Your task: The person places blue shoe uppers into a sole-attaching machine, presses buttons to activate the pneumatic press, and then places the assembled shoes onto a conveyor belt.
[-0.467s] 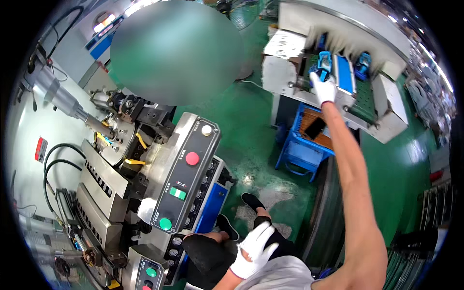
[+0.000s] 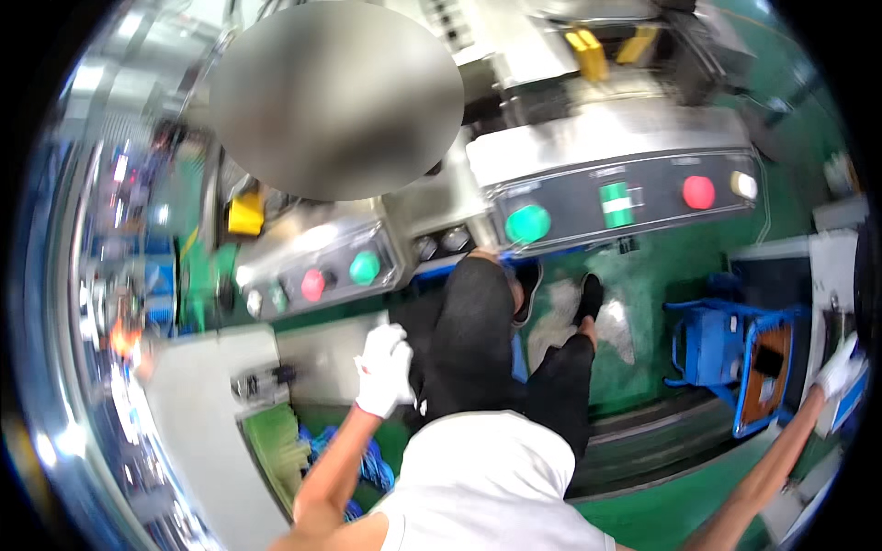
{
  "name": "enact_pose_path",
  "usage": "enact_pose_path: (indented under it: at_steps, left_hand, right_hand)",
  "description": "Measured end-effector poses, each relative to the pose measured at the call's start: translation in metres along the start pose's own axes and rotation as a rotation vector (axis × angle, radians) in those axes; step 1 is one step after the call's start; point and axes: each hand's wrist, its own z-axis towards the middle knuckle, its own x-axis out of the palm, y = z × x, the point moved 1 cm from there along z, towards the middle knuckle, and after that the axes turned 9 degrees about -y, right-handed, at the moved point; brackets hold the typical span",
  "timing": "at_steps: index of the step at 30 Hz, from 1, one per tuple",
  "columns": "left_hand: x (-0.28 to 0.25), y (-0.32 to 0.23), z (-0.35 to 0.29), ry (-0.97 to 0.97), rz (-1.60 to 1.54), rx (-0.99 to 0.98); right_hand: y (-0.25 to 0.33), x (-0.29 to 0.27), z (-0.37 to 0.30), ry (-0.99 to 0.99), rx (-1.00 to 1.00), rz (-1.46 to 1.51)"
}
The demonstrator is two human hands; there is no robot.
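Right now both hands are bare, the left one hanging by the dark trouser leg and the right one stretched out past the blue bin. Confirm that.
Not quite: the head view shows both hands in white gloves, not bare. The left hand does hang by the dark trouser leg, and the right hand is stretched out past the blue bin.

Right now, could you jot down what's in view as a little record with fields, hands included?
Place: workshop with a green floor
Left hand: white glove, raised in front of the dark trousers, holding nothing visible
Right hand: white glove, stretched far right, by a blue object; grip unclear
Near panel: red and green buttons
Far panel: large green button, red button
Blue crate: on the floor at right, beside the right arm
Sharpness: blurred throughout
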Motion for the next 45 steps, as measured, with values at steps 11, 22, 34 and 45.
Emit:
enact_pose_path:
  at_steps: [11,22,34,45]
  left_hand:
    - [-0.154,0.264,-0.383,-0.550,0.404,-0.973]
    - [-0.031,0.023,-0.672,-0.493,0.347,-2.009]
    - [-0.041,0.029,-0.458,-0.404,0.097,-1.505]
    - [-0.081,0.058,-0.197,-0.428,-0.271,-0.601]
  right_hand:
    - [0.292,-0.151,-0.458,1.306,0.286,0.831]
    - [0.440,-0.139,-0.462,1.707,-0.552,0.715]
    - [0.497,-0.208,-0.484,1.672,-0.844,0.956]
    - [0.527,-0.367,-0.514,1.537,-1.518,1.167]
